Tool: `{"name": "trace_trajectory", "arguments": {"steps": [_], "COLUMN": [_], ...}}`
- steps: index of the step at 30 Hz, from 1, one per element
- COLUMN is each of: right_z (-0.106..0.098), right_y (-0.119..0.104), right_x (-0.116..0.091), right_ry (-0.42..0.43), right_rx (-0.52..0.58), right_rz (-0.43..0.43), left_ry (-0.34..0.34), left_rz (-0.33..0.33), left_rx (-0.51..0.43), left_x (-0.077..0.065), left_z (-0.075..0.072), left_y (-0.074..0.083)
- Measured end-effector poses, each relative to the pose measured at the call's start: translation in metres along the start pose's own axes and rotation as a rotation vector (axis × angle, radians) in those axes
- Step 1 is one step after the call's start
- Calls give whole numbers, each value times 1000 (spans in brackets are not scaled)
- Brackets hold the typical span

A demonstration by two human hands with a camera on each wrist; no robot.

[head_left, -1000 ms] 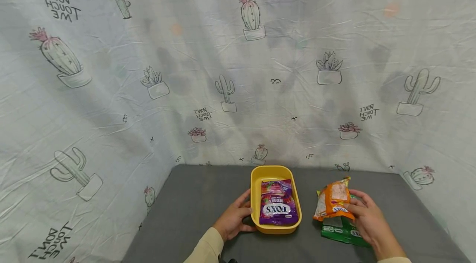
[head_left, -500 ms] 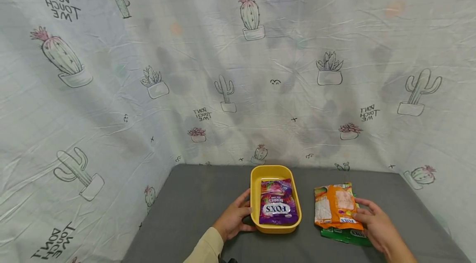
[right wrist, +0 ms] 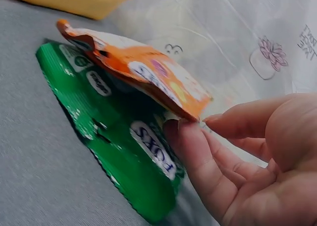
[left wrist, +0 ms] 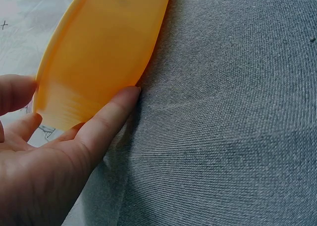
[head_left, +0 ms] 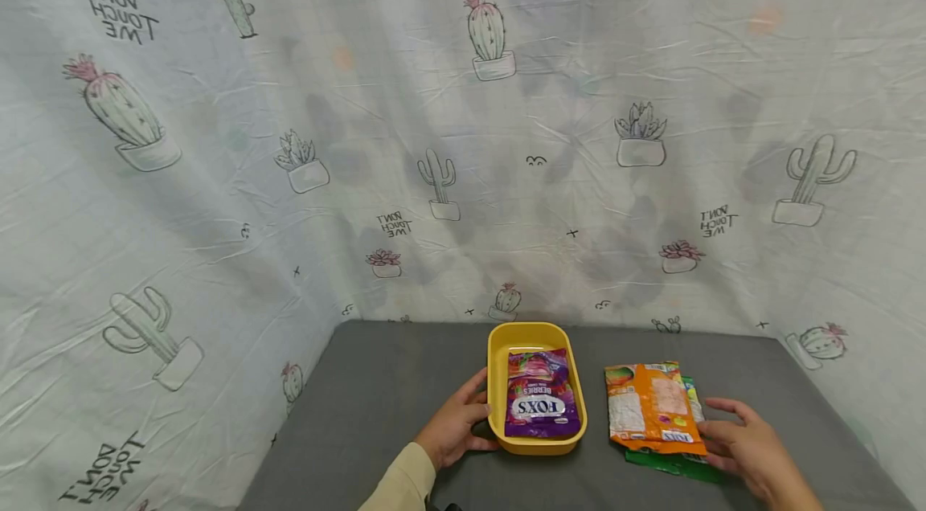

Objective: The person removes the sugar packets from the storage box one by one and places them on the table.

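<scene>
Three packets of sweets lie in front of the person, one in a box and two stacked beside it. The purple packet, marked FOX'S and BERRIES, rests on the floor of the yellow box, towards its near end. To the right of the box and apart from it, the orange packet lies over the green packet, which shows along the near and right edges.

The left hand is at the box's left side. Its thumb and fingers are spread apart and touch the outer wall, with the thumb low near the bench and the other fingers higher and farther along.

The right hand is at the right edge of the two stacked packets. In the right wrist view its thumb and index fingertip are close together at a corner of the orange packet, just above the green one; I cannot tell whether they pinch it or only touch.

A pale sleeve covers the left forearm. The bench has a grey cloth surface, and behind it hangs a pale curtain printed with potted cacti and lettering.
</scene>
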State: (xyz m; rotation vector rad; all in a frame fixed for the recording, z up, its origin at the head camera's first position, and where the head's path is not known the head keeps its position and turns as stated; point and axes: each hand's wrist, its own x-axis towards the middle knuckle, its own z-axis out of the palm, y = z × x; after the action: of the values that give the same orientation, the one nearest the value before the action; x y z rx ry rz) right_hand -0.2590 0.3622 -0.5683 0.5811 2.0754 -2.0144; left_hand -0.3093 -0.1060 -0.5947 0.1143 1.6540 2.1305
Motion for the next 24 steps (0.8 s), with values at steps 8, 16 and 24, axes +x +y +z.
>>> {"name": "trace_trajectory", "arguments": {"steps": [8, 16, 24], "right_z": [-13, -12, 1], "right_y": [1, -12, -32], "right_x": [0, -2, -7], "right_ry": [28, 59, -52], "right_rx": [81, 79, 121], "right_rz": [0, -61, -189], "left_ry": [1, -5, 6], "left_rz": [10, 12, 3], "left_rx": [3, 5, 1], "left_x": [0, 1, 3], "left_z": [-1, -2, -3], "left_y": [-1, -2, -2]}}
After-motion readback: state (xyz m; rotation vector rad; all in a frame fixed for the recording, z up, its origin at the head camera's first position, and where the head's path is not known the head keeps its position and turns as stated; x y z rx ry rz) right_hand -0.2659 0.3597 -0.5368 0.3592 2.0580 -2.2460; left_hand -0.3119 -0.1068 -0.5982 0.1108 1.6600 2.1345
